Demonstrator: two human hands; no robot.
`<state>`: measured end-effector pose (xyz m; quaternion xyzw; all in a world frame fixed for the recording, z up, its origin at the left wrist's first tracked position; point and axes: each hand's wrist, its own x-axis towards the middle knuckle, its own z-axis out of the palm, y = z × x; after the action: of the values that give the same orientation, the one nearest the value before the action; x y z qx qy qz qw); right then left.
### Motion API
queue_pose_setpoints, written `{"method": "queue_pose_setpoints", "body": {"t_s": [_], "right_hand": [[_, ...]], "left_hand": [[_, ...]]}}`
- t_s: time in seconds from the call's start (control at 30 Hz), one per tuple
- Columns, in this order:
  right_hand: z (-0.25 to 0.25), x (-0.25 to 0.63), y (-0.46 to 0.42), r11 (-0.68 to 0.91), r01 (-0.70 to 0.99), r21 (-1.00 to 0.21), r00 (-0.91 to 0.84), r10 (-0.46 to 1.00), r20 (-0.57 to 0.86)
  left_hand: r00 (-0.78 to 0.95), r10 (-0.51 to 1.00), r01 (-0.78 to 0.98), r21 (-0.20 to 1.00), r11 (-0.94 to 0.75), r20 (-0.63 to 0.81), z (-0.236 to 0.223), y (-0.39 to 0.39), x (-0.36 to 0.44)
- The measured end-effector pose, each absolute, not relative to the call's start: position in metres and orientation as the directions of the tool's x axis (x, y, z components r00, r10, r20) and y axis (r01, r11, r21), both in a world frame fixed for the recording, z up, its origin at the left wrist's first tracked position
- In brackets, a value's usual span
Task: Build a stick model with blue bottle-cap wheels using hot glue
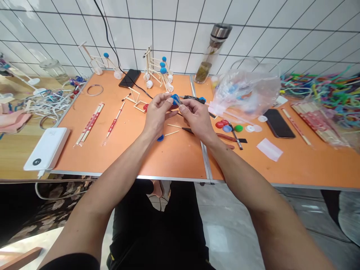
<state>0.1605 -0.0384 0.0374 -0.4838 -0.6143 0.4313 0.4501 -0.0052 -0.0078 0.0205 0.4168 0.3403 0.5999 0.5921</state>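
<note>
Over the middle of the orange table, my left hand (159,110) pinches a blue bottle cap (175,99). My right hand (194,113) is closed at the cap's right side on something small and thin, mostly hidden by the fingers. Below the hands lie two loose wooden sticks (172,133) and another blue cap (160,138). Pliers with reddish handles (225,137) lie under my right wrist. Just behind my left hand are stick frames (132,96) and a red cap (145,107).
Stick models with blue caps (163,67) stand at the wall, beside a phone (129,78). A tea bottle (212,54) and plastic bag (247,92) stand behind. Loose caps (238,128) and another phone (279,123) lie right; wrapped chopsticks (90,124) and a power bank (47,148) left.
</note>
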Motion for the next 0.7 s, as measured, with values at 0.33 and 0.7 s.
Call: {"method": "queue_pose_setpoints", "body": {"t_s": [0.33, 0.7], "right_hand": [[0.021, 0.161, -0.032, 0.372, 0.522, -0.767, -0.157, 0.926, 0.342], [0.019, 0.169, -0.026, 0.428, 0.557, -0.712, 0.176, 0.777, 0.605]], "left_hand": [[0.092, 0.98, -0.556, 0.808, 0.195, -0.174, 0.011, 0.011, -0.015], [0.026, 0.975, -0.286, 0.937, -0.203, 0.219, 0.017, -0.028, 0.02]]}}
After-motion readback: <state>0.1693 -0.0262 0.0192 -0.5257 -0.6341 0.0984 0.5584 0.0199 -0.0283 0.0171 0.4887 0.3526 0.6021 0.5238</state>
